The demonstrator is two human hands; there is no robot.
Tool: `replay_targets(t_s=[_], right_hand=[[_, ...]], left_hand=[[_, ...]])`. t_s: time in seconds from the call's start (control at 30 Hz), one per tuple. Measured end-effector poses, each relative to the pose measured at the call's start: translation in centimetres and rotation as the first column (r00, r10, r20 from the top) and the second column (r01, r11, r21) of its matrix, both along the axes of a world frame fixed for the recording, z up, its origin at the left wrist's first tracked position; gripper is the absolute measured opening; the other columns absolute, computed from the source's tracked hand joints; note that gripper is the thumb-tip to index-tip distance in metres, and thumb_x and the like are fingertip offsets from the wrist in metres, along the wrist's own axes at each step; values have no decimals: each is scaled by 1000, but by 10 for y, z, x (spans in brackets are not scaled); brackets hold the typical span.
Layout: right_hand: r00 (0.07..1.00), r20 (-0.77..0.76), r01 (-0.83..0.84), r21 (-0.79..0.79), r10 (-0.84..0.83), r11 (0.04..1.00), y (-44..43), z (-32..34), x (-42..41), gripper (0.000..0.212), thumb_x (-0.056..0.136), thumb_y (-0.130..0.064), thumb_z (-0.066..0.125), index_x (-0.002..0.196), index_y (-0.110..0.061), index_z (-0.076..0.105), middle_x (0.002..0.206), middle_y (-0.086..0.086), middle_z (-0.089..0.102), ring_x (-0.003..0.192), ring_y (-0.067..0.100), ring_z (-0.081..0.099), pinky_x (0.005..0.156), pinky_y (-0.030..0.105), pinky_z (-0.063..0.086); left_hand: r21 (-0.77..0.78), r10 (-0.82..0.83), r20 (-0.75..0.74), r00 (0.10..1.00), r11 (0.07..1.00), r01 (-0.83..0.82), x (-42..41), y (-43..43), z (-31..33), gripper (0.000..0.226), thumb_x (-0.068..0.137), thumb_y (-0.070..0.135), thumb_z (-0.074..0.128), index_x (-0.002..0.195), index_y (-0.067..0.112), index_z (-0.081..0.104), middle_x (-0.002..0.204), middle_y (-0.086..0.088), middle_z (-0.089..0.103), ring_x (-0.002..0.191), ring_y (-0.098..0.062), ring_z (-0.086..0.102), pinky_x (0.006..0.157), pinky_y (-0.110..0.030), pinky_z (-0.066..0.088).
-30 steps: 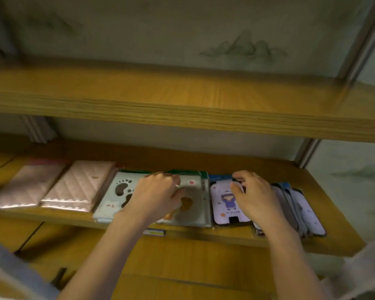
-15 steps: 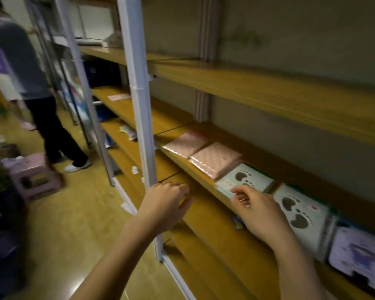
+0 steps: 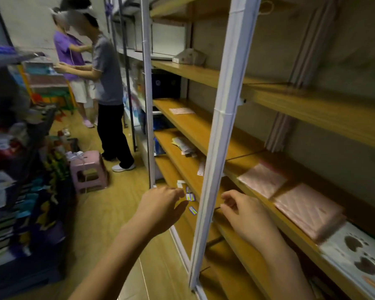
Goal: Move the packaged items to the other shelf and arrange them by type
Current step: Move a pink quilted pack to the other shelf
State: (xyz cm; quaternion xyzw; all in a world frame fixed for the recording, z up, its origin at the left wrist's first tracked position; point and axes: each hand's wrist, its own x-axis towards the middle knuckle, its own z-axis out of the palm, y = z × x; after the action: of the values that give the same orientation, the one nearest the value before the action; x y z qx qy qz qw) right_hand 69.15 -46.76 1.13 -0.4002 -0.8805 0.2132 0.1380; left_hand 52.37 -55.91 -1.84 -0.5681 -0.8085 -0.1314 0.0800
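Pink quilted packages [image 3: 307, 210] and paw-print packages [image 3: 359, 256] lie grouped on the right shelf [image 3: 258, 198]. The left hand [image 3: 160, 211] and right hand [image 3: 247, 219] hover loosely curled, seemingly empty. Scattered packets [image 3: 183, 145] in the neighbouring bay probably await moving.

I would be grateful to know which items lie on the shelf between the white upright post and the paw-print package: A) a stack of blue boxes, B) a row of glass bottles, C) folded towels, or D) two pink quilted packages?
D: the pink quilted packages lie flat side by side on the shelf, between the white post and the paw-print package.
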Motion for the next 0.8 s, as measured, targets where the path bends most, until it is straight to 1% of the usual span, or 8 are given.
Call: replay_targets(t_s=[0.1, 0.2, 0.3, 0.43, 0.6, 0.67, 0.8], right_hand=[[1000, -2, 8, 0, -8, 1000, 6, 2, -58, 26, 93, -36, 49, 117, -31, 55, 110, -8, 63, 101, 15, 59, 88, 39, 51], [1000, -6, 22, 14, -22, 1000, 13, 1, -110, 27, 94, -36, 47, 120, -30, 52, 113, -8, 61, 104, 14, 57, 89, 37, 51], [1000, 9, 26, 10, -26, 1000, 17, 0, -155, 30, 95, -37, 46, 124, -30, 50, 117, -8, 60, 106, 13, 56, 87, 32, 50], [999, 44, 24, -1, -24, 1000, 27, 1, -200, 31, 95, -38, 46, 125, -30, 50, 116, -8, 60, 104, 13, 56, 85, 29, 49], [998, 47, 39, -6, -39, 999, 57, 3, -254, 32, 95, -37, 47, 126, -28, 49, 117, -7, 59, 107, 15, 56, 91, 37, 51], [998, 46, 42, -9, -42, 999, 72, 2, -277, 33, 94, -37, 48, 126, -28, 50, 117, -7, 60, 107, 15, 56, 91, 38, 51], [998, 34, 60, -19, -60, 998, 112, -2, -325, 34, 94, -36, 49, 127, -28, 50, 117, -7, 60, 107, 13, 55, 92, 38, 50]], left_hand=[[-16, -3, -10, 1000, 1000, 3, -56, 4, 4, 29, 93, 44, 39, 108, 26, 57, 109, 6, 64, 98, -17, 58, 69, -28, 45], [-28, -31, -49, 998, 999, 29, -107, 6, 10, 30, 94, 43, 38, 110, 25, 56, 108, 5, 63, 94, -16, 58, 69, -30, 49], [-35, -56, -72, 996, 998, 53, -148, 9, 13, 31, 95, 42, 37, 112, 24, 55, 109, 6, 61, 93, -14, 57, 65, -24, 42], [-39, -51, -48, 998, 998, 50, -196, 19, 12, 31, 95, 43, 37, 110, 24, 56, 107, 5, 62, 93, -15, 58, 70, -28, 49], [-32, -76, -61, 995, 997, 74, -249, 46, 13, 28, 95, 40, 39, 111, 24, 56, 107, 5, 63, 92, -15, 58, 68, -26, 45], [-27, -74, -58, 996, 997, 73, -272, 59, 12, 29, 95, 40, 39, 111, 23, 56, 106, 4, 63, 90, -15, 58, 68, -26, 46], [-20, -73, -64, 995, 997, 72, -322, 95, 7, 29, 95, 41, 40, 110, 23, 57, 104, 4, 63, 90, -15, 59, 74, -29, 51]])
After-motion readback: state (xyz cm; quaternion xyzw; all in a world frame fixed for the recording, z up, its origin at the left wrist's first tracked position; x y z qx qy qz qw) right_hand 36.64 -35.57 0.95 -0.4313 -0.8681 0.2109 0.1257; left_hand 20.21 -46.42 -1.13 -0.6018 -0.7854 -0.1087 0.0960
